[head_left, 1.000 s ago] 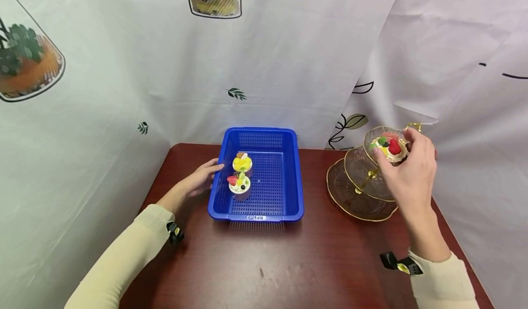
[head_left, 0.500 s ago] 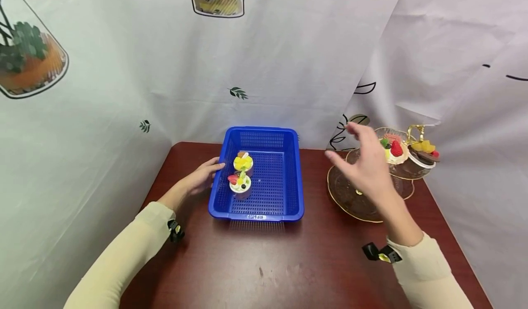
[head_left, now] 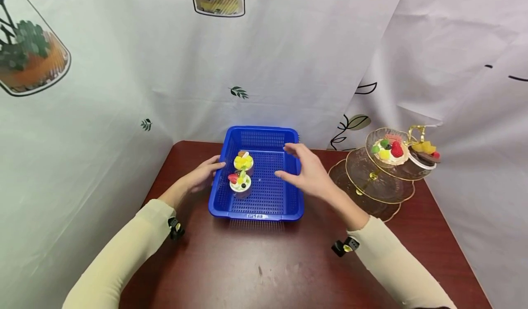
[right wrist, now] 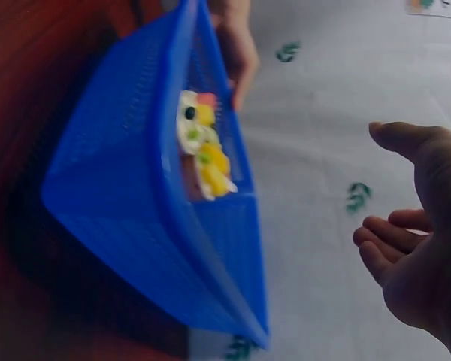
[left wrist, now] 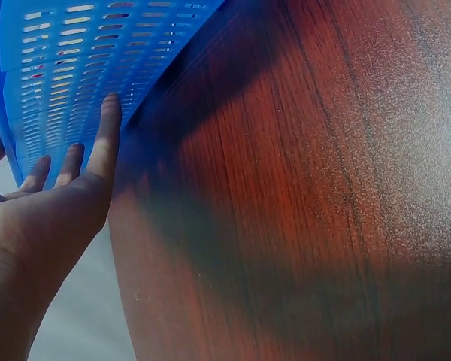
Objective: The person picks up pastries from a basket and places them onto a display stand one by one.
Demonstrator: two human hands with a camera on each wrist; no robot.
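A blue plastic basket (head_left: 257, 217) sits on the table. At its left side my left hand (head_left: 200, 176) holds the rim, thumb over the edge and fingers along the slotted outer wall (left wrist: 68, 68). Two dessert cups are inside toward the left: one topped with yellow fruit (head_left: 243, 162), the nearer one with cream, strawberry and a blueberry (head_left: 240, 184). My right hand (head_left: 309, 169) hovers over the basket's right side, thumb and fingers spread with nothing between them. In the right wrist view that hand (right wrist: 413, 226) appears beside the basket.
On the right stands a three-tier glass stand (head_left: 373, 192) with gold rims and a gold handle. Its top tier bears a fruit tart (head_left: 389, 151) and a chocolate cup with yellow fruit (head_left: 422, 155). A printed white cloth (head_left: 268, 70) hangs behind the brown table (head_left: 288, 263).
My right hand has let go of the fruit tart on the stand's top tier and moved left, across to the basket. The left hand has stayed at the basket's rim.
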